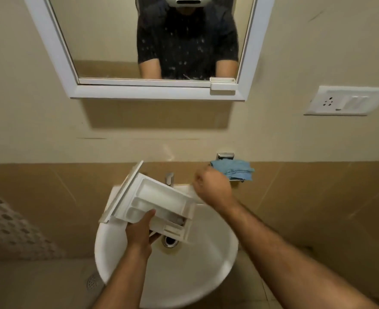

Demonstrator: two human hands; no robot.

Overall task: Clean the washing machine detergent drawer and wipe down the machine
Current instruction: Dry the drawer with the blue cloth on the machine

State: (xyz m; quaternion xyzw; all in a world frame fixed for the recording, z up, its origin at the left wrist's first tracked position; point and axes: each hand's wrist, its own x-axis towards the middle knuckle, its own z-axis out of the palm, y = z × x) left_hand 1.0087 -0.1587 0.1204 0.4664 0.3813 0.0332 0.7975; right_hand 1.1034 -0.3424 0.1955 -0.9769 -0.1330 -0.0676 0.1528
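Observation:
A white plastic detergent drawer [161,200] with several compartments is held tilted over the white sink basin [206,264]. My left hand [141,233] grips its near edge, thumb inside a compartment and fingers beneath. My right hand [213,188] hovers above the sink's back right rim with its fingers curled and nothing in it. It is just left of a folded blue cloth [235,169] lying on a small chrome wall holder [225,156]. The washing machine is out of view.
A chrome tap [169,178] stands at the back of the sink, the drain [169,240] below the drawer. A white-framed mirror [150,90] hangs above, a socket plate [344,100] on the right wall. A floor drain [93,282] lies at lower left.

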